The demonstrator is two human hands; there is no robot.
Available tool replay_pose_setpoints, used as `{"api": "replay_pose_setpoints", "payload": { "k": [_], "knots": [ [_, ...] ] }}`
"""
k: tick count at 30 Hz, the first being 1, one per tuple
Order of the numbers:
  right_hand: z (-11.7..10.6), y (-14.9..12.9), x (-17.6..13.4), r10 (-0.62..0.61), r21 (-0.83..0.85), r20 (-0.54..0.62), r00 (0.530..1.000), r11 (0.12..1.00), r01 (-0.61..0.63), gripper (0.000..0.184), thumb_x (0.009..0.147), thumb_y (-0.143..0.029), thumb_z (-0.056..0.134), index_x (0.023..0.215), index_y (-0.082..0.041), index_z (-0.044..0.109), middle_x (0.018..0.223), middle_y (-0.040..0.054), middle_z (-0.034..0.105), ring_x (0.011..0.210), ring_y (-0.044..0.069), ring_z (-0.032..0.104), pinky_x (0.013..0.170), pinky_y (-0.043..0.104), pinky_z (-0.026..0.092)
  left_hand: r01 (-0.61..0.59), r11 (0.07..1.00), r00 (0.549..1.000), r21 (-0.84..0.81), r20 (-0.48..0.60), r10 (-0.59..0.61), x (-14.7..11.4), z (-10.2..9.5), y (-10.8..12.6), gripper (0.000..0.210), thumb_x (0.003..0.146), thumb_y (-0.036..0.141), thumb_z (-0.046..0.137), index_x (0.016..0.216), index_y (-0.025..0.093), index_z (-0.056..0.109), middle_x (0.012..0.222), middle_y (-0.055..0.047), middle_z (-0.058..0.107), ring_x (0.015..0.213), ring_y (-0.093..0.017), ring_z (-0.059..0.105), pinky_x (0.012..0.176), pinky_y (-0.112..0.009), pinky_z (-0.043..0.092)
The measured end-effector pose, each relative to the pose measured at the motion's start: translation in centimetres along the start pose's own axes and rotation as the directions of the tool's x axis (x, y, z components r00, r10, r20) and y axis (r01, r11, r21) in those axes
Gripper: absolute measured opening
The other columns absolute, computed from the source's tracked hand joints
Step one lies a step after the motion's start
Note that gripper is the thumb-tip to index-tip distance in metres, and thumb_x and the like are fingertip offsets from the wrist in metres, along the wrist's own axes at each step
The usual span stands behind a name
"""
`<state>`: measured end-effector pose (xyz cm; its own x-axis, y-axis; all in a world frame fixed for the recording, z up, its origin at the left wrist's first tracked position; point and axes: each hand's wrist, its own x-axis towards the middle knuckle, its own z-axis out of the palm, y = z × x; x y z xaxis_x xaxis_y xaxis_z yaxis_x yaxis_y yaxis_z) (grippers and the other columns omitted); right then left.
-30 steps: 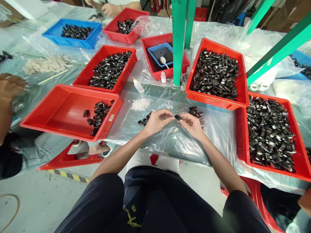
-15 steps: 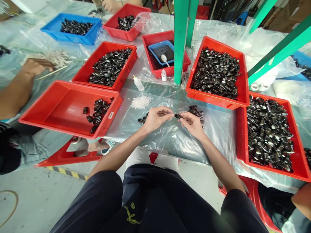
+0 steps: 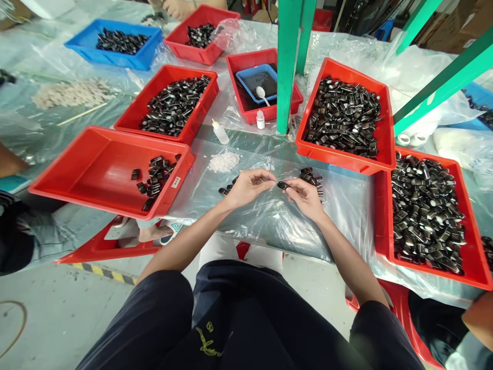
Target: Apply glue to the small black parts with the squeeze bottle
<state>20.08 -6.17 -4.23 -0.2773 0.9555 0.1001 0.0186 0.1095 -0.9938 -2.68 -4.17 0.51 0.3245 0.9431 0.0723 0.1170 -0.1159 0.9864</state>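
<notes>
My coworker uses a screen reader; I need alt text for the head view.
A person's right hand holds a small black part, the left hand close beside it, above a plastic-covered table. Nearby are a white pile, a white bottle and red trays holding more black parts.

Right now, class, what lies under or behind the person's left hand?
A few black pieces peek out beside the left hand, and a white heap lies beyond it. Whatever the hand itself covers, including any further pieces, cannot be seen.
</notes>
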Motion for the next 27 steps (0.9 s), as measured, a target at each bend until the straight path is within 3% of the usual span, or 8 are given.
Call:
{"api": "replay_pose_setpoints", "payload": {
  "k": [15,21,24,27],
  "knots": [
    [0.2,-0.5,-0.3,0.005,-0.025,0.04,0.999,1.0,-0.004,0.054,0.093,-0.071,0.07,0.109,-0.02,0.077,0.088,0.006,0.078,0.062,0.015,0.06,0.062,0.031,0.053,0.063,0.998,0.992,0.005,0.108,-0.063,-0.2,-0.3,-0.3,0.047,0.082,0.06,0.084,0.094,0.015,0.076,0.091,-0.008,0.076,0.079,-0.016,0.065,0.074,-0.03,0.05],
    [-0.2,-1.2,-0.6,-0.064,-0.298,0.07,0.996,0.951,0.082,0.032,0.101,-0.05,0.066,0.11,-0.022,0.08,0.089,0.0053,0.079,0.063,0.017,0.06,0.061,0.032,0.05,0.031,0.976,0.998,0.214,0.043,-0.041,-1.2,-0.3,-0.5,0.038,0.088,0.054,0.077,0.1,0.018,0.076,0.091,-0.006,0.077,0.078,-0.017,0.067,0.068,-0.028,0.048],
    [-1.9,-1.8,-0.4,-0.161,-0.49,0.008,0.987,0.86,0.144,0.024,0.102,-0.039,0.064,0.112,-0.025,0.08,0.1,0.0073,0.081,0.076,0.021,0.068,0.074,0.037,0.056,0.003,0.909,0.999,0.417,-0.048,0.019,-2.4,-2.4,-0.3,0.03,0.092,0.048,0.073,0.104,0.021,0.076,0.093,-0.005,0.078,0.081,-0.019,0.069,0.072,-0.03,0.05],
    [-4.3,-1.9,0.3,-0.287,-0.661,-0.112,0.951,0.736,0.144,0.019,0.101,-0.034,0.062,0.106,-0.025,0.078,0.107,0.0097,0.081,0.093,0.026,0.071,0.09,0.043,0.058,0.047,0.784,0.98,0.618,-0.179,0.082,-4.2,-6.3,-0.6,0.023,0.097,0.041,0.065,0.103,0.022,0.077,0.096,-0.007,0.077,0.088,-0.022,0.071,0.081,-0.033,0.053]
  ]
}}
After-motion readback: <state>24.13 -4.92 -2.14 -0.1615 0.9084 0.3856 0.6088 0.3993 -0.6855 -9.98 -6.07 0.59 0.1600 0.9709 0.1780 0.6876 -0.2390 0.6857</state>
